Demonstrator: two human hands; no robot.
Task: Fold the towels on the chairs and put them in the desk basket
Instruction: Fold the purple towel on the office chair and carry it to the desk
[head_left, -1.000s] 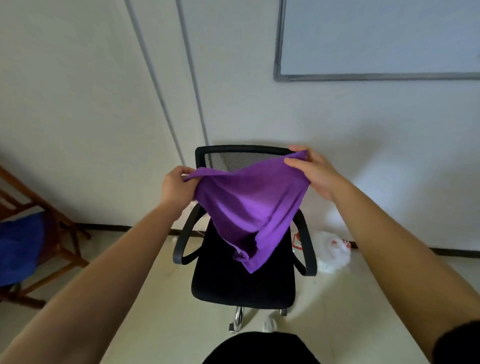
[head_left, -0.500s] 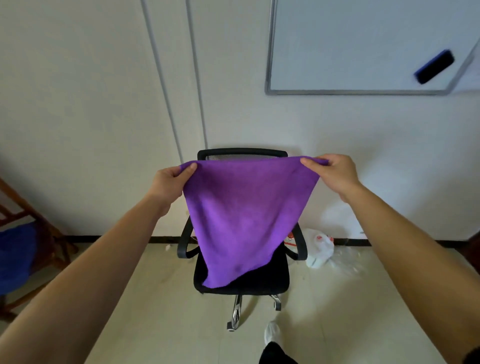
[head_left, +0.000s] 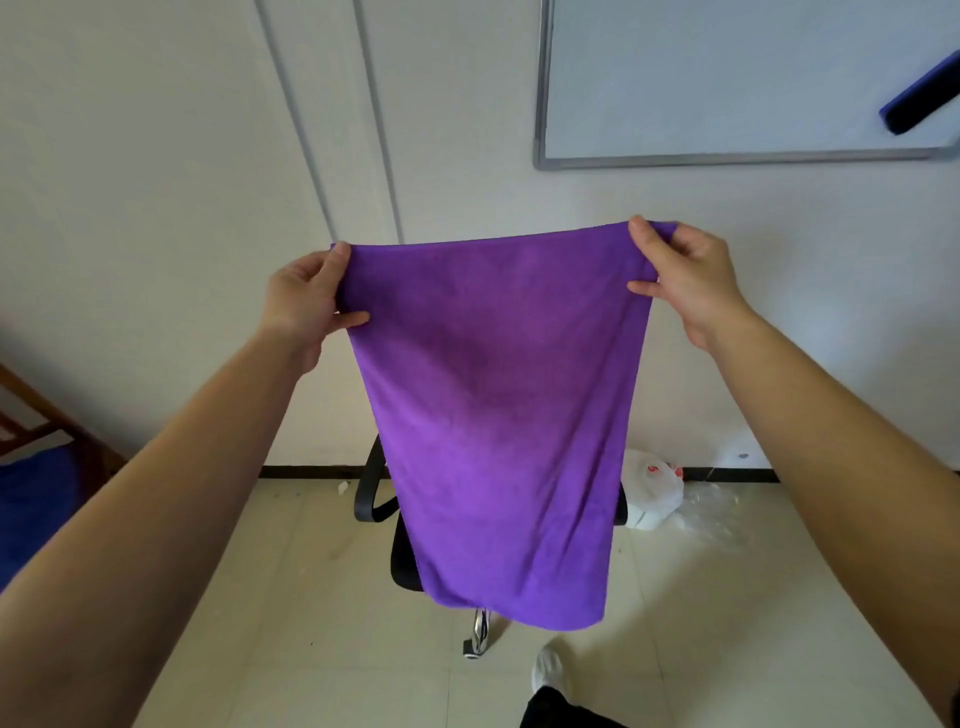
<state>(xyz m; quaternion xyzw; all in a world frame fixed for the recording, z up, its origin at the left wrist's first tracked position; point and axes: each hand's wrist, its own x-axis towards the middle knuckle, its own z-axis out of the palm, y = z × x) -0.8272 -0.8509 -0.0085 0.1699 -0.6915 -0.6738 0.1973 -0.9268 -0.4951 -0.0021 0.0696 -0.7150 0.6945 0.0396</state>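
A purple towel (head_left: 498, 415) hangs flat and fully spread in front of me, held up by its two top corners. My left hand (head_left: 306, 296) pinches the top left corner and my right hand (head_left: 685, 275) pinches the top right corner. Behind the towel stands a black office chair (head_left: 371, 493), mostly hidden; only an armrest, part of the seat and a chrome leg show. A blue towel (head_left: 31, 509) lies on a wooden chair (head_left: 47, 421) at the far left edge. No basket is in view.
A white wall with a whiteboard (head_left: 727, 78) carrying a dark eraser (head_left: 919, 104) faces me. A white plastic bag (head_left: 649, 488) and scraps lie on the tiled floor by the wall. My foot in a white sock (head_left: 550, 670) shows below.
Both hands have risen and moved apart, lifting the purple towel off the chair seat and stretching it from a bunched drape into a flat hanging sheet.
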